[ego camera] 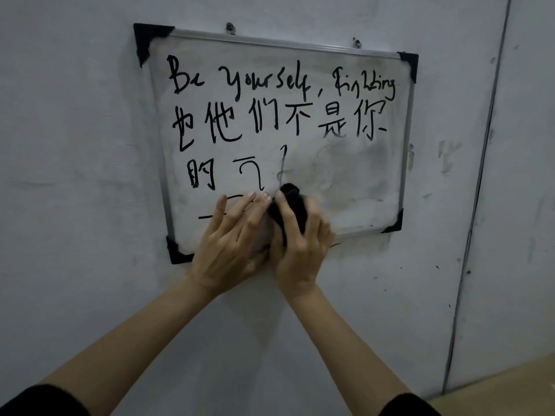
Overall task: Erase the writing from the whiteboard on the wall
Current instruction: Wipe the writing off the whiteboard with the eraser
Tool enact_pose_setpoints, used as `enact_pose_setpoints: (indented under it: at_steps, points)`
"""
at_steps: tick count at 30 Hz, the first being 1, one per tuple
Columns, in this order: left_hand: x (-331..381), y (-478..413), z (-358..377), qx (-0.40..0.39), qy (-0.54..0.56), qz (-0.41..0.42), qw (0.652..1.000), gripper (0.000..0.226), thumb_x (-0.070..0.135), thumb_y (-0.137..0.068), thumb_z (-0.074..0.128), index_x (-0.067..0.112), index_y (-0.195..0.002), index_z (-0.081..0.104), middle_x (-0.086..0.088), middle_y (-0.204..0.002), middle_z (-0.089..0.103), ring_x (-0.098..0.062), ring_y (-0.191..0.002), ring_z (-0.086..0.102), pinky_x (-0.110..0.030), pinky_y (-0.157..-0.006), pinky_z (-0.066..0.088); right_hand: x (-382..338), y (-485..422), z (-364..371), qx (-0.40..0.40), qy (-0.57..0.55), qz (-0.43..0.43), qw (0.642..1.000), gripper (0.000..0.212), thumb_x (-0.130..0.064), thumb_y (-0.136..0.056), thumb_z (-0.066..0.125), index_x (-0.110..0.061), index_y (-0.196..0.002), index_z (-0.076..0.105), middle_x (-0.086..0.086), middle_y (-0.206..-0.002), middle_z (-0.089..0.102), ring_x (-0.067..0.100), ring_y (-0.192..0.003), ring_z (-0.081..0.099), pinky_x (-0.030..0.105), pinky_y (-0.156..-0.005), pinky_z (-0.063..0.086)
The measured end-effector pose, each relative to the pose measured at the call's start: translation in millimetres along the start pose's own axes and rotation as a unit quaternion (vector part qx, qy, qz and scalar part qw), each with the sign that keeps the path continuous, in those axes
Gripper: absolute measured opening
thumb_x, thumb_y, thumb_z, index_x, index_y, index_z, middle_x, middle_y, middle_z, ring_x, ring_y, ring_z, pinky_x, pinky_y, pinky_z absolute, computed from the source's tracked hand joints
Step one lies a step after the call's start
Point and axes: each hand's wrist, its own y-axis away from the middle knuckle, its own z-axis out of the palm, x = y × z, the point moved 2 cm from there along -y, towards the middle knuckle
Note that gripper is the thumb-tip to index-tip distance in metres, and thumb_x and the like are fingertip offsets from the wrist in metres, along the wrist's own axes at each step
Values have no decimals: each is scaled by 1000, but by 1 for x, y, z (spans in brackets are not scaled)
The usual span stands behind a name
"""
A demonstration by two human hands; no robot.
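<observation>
A small whiteboard [360, 187] with a metal frame and black corner caps hangs tilted on the grey wall. Black writing [279, 115] fills its upper rows and the left of its lower half; the lower right area is smeared grey and wiped. My right hand [300, 244] grips a black cloth [292, 205] and presses it on the board's lower middle. My left hand [232, 241] lies flat with spread fingers on the board's lower edge, just left of the cloth, covering part of the bottom line.
Two hooks [230, 27] hold the board at its top. A vertical seam [480, 190] runs down the wall at the right. A strip of light floor [510, 385] shows at the bottom right. The wall bears dark smudges near the board's right side.
</observation>
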Motion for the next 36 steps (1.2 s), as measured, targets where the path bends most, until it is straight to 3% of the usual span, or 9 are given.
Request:
enact_pose_setpoints:
  at_steps: [3, 7, 10, 16, 18, 20, 23, 29, 36]
  points:
    - [0, 1, 0, 4, -1, -8, 1000, 72, 44, -92, 59, -1, -143, 33, -12, -144, 48, -24, -138, 35, -46, -122, 9, 32, -10, -2, 13, 26, -23, 999, 34, -33, -97, 57, -25, -129, 63, 11, -124, 56, 29, -99, 54, 40, -82, 42]
    - [1, 0, -1, -3, -1, -6, 1000, 77, 47, -90, 63, 0, -144, 33, -11, -143, 49, -23, -138, 36, -46, -122, 9, 76, -41, -4, 83, 65, 163, 981, 33, -31, -94, 63, -22, -126, 64, 14, -119, 59, 27, -101, 50, 43, -80, 48]
    - [2, -1, -1, -9, -6, -7, 1000, 76, 47, -92, 59, 0, -145, 32, -12, -144, 49, -23, -139, 35, -47, -121, 10, 64, -52, 1, 109, 59, 249, 961, 35, -30, -92, 64, -22, -126, 64, 13, -121, 58, 27, -103, 51, 36, -83, 40]
    - [2, 0, -2, -9, -5, -7, 1000, 74, 44, -91, 58, 0, -144, 32, -12, -145, 48, -24, -140, 34, -46, -122, 8, 37, -24, 0, 14, 51, 12, 999, 32, -33, -97, 60, -22, -126, 65, 15, -120, 60, 28, -98, 53, 38, -81, 41]
    - [2, -1, -2, -9, -3, -10, 1000, 76, 45, -90, 62, 0, -144, 33, -13, -144, 49, -24, -139, 34, -46, -122, 7, 60, -34, -3, 29, 66, 47, 996, 33, -32, -95, 64, -23, -127, 65, 14, -120, 60, 27, -100, 52, 39, -81, 43]
    - [2, -1, -2, -12, -2, -10, 1000, 78, 45, -88, 64, 0, -144, 33, -13, -143, 50, -24, -139, 34, -46, -123, 5, 73, -49, -4, 54, 81, 144, 985, 32, -31, -94, 64, -24, -125, 65, 12, -120, 59, 26, -100, 52, 39, -80, 44]
    - [3, -1, -2, -18, -6, -12, 1000, 79, 46, -88, 63, 1, -145, 31, -13, -143, 49, -25, -140, 33, -47, -122, 6, 58, -55, 0, 70, 54, 225, 970, 32, -32, -93, 61, -24, -124, 65, 12, -120, 58, 27, -102, 52, 40, -80, 43]
    - [18, -10, -1, -52, 6, 6, 999, 79, 39, -85, 59, 7, -149, 26, -12, -151, 37, -27, -144, 26, -51, -121, 4, 52, -19, -10, -4, 42, -20, 999, 33, -36, -99, 55, -23, -127, 63, 13, -121, 57, 29, -100, 53, 39, -82, 41]
    - [39, -32, 11, -113, -23, 79, 990, 81, 47, -86, 57, 7, -151, 28, -13, -154, 35, -28, -145, 24, -51, -121, 2, 116, -42, -15, 55, 92, 197, 975, 33, -33, -95, 59, -24, -127, 62, 12, -121, 57, 30, -100, 52, 44, -77, 49]
